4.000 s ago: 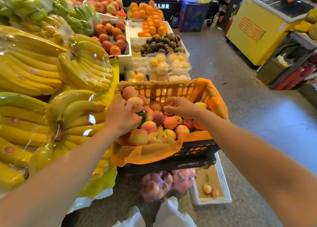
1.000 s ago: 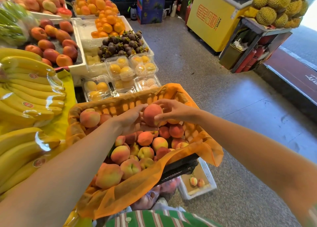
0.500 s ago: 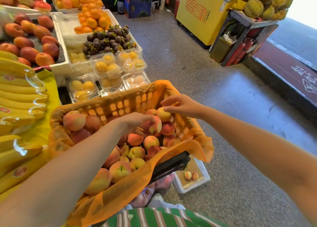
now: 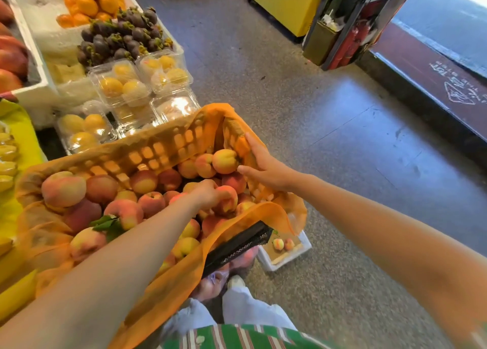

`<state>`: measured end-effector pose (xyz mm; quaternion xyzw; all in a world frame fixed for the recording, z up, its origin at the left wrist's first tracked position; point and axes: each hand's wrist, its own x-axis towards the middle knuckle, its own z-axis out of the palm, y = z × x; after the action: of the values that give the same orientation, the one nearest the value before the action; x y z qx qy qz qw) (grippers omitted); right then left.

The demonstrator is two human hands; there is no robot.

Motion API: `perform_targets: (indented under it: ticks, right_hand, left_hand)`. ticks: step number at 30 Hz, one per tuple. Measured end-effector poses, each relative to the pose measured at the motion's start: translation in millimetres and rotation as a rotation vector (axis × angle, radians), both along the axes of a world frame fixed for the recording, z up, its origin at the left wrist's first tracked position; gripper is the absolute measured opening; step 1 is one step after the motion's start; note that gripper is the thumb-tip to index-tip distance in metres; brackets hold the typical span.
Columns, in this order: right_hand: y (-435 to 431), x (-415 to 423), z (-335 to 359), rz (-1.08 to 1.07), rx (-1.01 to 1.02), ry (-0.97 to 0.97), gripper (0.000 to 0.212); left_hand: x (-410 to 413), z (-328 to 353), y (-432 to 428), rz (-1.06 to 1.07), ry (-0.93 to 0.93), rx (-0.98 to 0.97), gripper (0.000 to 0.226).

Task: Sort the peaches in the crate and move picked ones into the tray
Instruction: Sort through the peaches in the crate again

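Reaching into the peach-filled crate (image 4: pixel 158 151), left grip (image 4: pixel 208 194) clasps one peach (image 4: pixel 229 201), right grip (image 4: pixel 266 164) released.

floor (image 4: pixel 303 106): speckled grey | yellow cabinet (image 4: pixel 284 3) at back | dark red mat (image 4: pixel 434 77) right | daylight top right

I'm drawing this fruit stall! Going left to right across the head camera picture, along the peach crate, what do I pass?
Big pale peach → green leaves → left hand, gripping a reddish peach → right hand → dark red doormat.
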<state>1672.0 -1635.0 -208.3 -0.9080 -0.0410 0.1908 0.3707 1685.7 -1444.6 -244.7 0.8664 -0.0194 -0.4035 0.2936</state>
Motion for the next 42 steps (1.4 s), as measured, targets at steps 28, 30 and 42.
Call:
perform_targets:
  ticks: [28, 30, 42]
  right_hand:
    - [217.8, 13.8, 8.3, 0.905, -0.2, 0.201, 0.044]
    - [220.0, 11.2, 7.2, 0.884, -0.24, 0.154, 0.047]
    - [216.3, -10.2, -19.5, 0.874, -0.279, 0.064, 0.055]
  left_hand:
    - [-90.0, 68.8, 230.7, -0.164, -0.577, 0.205, 0.051]
    - [-97.2, 73.8, 226.0, -0.251, -0.462, 0.192, 0.053]
    - [-113.1, 67.7, 213.2, -0.266, -0.258, 0.179, 0.077]
